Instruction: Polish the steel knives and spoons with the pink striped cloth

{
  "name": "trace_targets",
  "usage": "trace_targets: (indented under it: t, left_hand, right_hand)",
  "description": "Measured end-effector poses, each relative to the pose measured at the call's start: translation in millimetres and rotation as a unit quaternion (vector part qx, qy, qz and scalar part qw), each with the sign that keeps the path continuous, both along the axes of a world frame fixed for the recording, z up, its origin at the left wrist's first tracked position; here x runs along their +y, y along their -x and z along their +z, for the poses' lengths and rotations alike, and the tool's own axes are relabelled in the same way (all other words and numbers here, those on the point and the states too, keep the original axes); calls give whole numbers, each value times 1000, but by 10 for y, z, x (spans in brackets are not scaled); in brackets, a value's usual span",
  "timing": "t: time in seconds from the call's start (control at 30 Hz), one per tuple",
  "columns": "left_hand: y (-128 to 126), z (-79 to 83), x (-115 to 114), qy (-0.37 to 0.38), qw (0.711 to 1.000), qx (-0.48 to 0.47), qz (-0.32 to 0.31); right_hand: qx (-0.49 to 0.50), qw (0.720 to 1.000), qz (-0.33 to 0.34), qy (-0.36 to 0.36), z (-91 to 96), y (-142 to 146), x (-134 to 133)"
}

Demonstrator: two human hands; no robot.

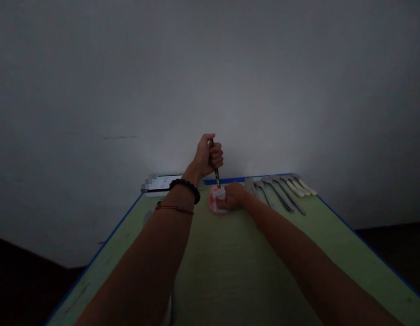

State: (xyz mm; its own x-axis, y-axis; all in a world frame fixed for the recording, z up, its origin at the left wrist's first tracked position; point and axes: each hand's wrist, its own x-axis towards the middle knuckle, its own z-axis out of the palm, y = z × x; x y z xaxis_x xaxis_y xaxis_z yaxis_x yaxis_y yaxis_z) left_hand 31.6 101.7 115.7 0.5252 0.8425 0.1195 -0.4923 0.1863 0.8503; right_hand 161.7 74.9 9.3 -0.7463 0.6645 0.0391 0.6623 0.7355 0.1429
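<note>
My left hand [207, 156] is raised above the far middle of the green table [237, 262], closed in a fist round the handle of a metal utensil [216, 174] that points down. The utensil's lower end goes into a pink and white cloth [217, 199]. My right hand [234, 195] is closed on that cloth, pressing it round the utensil's tip just above the table. I cannot tell whether the utensil is a spoon, fork or knife. A dark bead bracelet and a thin red band sit on my left wrist.
A row of several metal utensils [281, 188], some with white handles, lies on the table's far right. A white flat object [162, 183] rests at the far left edge. A plain grey wall stands right behind the table. The table has a blue rim.
</note>
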Motion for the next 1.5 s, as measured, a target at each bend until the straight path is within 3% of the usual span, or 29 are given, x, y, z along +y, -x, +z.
trace_targets:
  t: [0.47, 1.5]
  left_hand:
    - [-30, 8, 163, 52, 999, 2, -8]
    - [-35, 8, 151, 11, 999, 26, -18]
  right_hand:
    - [6, 999, -25, 37, -26, -12, 157]
    - [21, 996, -65, 48, -83, -15, 164]
